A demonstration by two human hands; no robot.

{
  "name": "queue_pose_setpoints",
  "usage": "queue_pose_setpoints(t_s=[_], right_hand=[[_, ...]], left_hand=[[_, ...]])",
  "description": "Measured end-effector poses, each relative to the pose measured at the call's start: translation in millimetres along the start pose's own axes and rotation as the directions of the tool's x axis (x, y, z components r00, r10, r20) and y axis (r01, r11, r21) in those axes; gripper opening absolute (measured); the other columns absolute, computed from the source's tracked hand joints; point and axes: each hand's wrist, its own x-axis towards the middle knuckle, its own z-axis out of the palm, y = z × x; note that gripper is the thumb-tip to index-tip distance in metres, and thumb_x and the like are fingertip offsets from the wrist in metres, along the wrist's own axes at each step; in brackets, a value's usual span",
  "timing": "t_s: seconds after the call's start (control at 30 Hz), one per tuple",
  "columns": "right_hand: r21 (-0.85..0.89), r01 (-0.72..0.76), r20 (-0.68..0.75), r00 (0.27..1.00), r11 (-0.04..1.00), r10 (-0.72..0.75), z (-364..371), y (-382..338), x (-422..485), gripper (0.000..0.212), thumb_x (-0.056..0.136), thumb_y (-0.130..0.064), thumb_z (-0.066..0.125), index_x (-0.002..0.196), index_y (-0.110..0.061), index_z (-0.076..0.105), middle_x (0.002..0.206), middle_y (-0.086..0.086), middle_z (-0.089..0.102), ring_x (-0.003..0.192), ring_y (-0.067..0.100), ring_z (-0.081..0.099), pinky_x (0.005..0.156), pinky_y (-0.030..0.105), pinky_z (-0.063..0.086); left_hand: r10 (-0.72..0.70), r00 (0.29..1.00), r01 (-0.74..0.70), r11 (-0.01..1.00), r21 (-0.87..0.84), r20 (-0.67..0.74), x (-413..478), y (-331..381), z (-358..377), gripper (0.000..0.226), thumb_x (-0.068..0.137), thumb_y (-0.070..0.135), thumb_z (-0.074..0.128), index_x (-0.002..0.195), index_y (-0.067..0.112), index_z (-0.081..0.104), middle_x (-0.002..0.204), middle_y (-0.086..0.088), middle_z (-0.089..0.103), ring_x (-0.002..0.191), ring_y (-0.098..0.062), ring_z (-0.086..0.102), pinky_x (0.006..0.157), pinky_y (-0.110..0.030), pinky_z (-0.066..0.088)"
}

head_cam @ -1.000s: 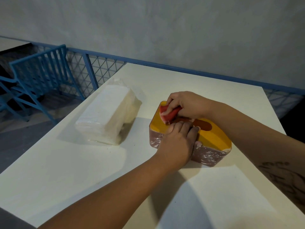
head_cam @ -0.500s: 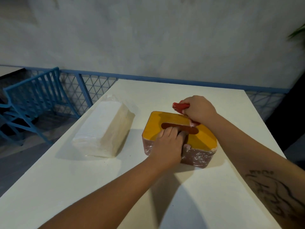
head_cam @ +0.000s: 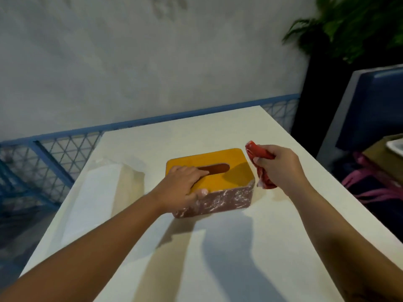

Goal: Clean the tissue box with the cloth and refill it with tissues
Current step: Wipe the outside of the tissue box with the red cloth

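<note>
right hand (head_cam: 278, 166) lifted off tissue box (head_cam: 218, 184), gripping cloth (head_cam: 259, 162) just beside; left hand (head_cam: 181, 188) flat on lid.

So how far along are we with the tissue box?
Nothing looks finished. In hand: the right hand grips the red cloth beside the tissue box, the left hand presses its yellow lid; whitish streaks on its side may be pattern or dirt. Left: refilling, since the lid is on and the tissue pack lies wrapped.

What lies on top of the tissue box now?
Only the left hand rests on the yellow lid of the tissue box, fingers at the slot. The hand hides the slot's left end. The right hand holds the red cloth beside it.
</note>
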Motion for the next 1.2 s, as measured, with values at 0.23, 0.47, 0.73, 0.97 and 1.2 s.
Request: queue_pose_setpoints(t_s=[0.23,0.47,0.73,0.97,1.2], right_hand=[[0.208,-0.020,-0.210,0.976,0.978,0.065,45,48,-48,0.028,0.087,-0.031,0.052,0.115,-0.030,0.058,0.099,0.016,0.060,0.069,0.033,0.066,0.064,0.047,0.058],[0.284,-0.114,-0.358,0.908,0.952,0.215,87,55,-71,0.011,0.093,-0.020,0.050,0.102,-0.016,0.055,0.098,0.010,0.057,0.080,0.018,0.063,0.070,0.027,0.053],[0.436,-0.194,-0.317,0.881,0.879,0.352,81,42,-60,0.013,0.092,-0.015,0.048,0.084,-0.014,0.058,0.078,0.008,0.065,0.062,0.019,0.061,0.063,0.035,0.052],[0.401,-0.068,-0.490,0.827,0.914,0.276,104,41,-75,0.010,0.093,-0.020,0.050,0.088,-0.021,0.058,0.089,0.007,0.063,0.079,0.022,0.061,0.070,0.031,0.047],[0.427,-0.299,-0.334,0.825,0.853,0.456,101,44,-73,0.015,0.095,-0.013,0.045,0.090,-0.008,0.058,0.079,0.005,0.060,0.066,0.018,0.058,0.051,0.018,0.039]], left_hand=[[0.056,0.997,-0.053,0.997,-0.062,0.049,5,-4,2,0.075,0.080,0.070,0.023,0.144,0.032,0.030,0.133,0.006,0.052,0.124,-0.014,0.044,0.101,-0.032,0.028],[0.071,0.997,-0.070,0.991,-0.117,0.004,8,-11,7,0.087,0.070,0.082,0.021,0.141,0.035,0.035,0.129,0.005,0.055,0.116,-0.016,0.050,0.094,-0.031,0.033],[0.051,0.998,-0.056,0.988,-0.143,-0.038,7,-9,8,0.068,0.080,0.064,0.031,0.140,0.032,0.039,0.128,0.001,0.057,0.117,-0.023,0.051,0.100,-0.041,0.037],[0.049,0.998,-0.055,0.985,-0.161,-0.043,7,-11,10,0.065,0.083,0.062,0.035,0.140,0.032,0.039,0.129,0.001,0.057,0.116,-0.023,0.051,0.099,-0.041,0.039],[0.022,0.999,-0.029,0.984,-0.174,-0.041,5,-8,8,0.053,0.091,0.051,0.044,0.141,0.032,0.038,0.131,0.001,0.055,0.120,-0.024,0.048,0.102,-0.042,0.037]])
